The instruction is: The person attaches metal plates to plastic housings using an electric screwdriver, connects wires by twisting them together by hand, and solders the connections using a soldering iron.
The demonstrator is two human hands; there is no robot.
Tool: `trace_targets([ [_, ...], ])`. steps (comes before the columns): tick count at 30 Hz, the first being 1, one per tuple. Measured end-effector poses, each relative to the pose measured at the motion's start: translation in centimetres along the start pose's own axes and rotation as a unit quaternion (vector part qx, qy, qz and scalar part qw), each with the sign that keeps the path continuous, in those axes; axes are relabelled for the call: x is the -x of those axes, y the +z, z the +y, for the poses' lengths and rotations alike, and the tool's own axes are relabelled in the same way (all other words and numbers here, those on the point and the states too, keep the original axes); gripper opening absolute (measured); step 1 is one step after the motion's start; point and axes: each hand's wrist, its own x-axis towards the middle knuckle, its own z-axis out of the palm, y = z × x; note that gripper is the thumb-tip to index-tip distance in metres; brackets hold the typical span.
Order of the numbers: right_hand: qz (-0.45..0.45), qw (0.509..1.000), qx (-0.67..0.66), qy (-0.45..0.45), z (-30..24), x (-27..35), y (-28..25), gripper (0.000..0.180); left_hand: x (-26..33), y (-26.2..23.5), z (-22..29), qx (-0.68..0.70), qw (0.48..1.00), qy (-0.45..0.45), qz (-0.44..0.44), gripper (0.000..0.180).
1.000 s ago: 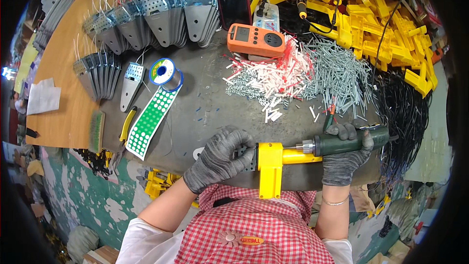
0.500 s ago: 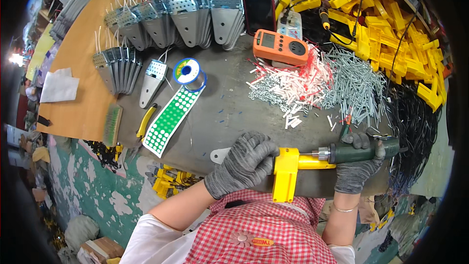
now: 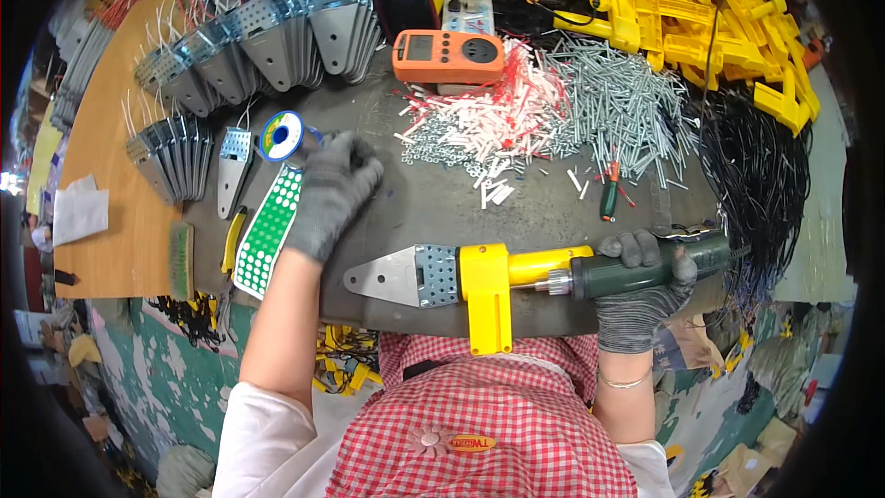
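Head view: right hand [image 3: 645, 304] closed around a green power screwdriver [image 3: 631, 276] at the near right, tip towards a yellow plastic handle [image 3: 487, 290]. Handle at the near edge of the dark table [image 3: 415, 203], grey metal plate [image 3: 392, 278] on its left end. Left hand [image 3: 336, 195] with fingers partly curled, at the far end of the sticker sheet [image 3: 270, 232], just right of the wire spool [image 3: 281, 136]; cannot tell whether empty or holding something. Screws [image 3: 627, 101] heaped at far right.

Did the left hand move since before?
Yes. Judged against the spool, the left hand has moved forward and left: it was well away and is now close by.
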Motion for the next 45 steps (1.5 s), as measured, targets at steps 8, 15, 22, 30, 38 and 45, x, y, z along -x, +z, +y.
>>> trace_targets([
  [8, -0.009, 1.000, 0.028, -0.005, -0.2, 0.0, -0.6, 0.025, 12.0, 1.3, 7.2, 0.210, 0.971, 0.103, -0.055, 0.024],
  [15, -0.024, 0.999, 0.033, -0.003, -0.1, -0.1, -0.2, 0.024, 11.6, 1.6, 6.9, 0.198, 0.963, 0.182, -0.024, 0.027],
  [22, -0.033, 0.999, 0.020, -0.007, 0.4, 0.3, 0.2, 0.021, 11.9, 1.4, 6.3, 0.223, 0.959, 0.150, -0.091, 0.028],
  [30, -0.047, 0.999, 0.016, -0.016, 0.6, 0.4, 0.1, 0.023, 11.9, 1.5, 6.0, 0.243, 0.955, 0.149, -0.087, 0.027],
  [38, -0.035, 0.999, 0.002, -0.010, 0.7, 0.0, -0.5, 0.024, 11.8, 1.5, 5.8, 0.282, 0.947, 0.121, -0.094, 0.028],
  [45, 0.041, 0.999, -0.002, 0.005, 0.8, 0.4, -0.8, 0.023, 14.0, 3.3, 6.5, 0.405, 0.914, -0.026, -0.027, 0.030],
])
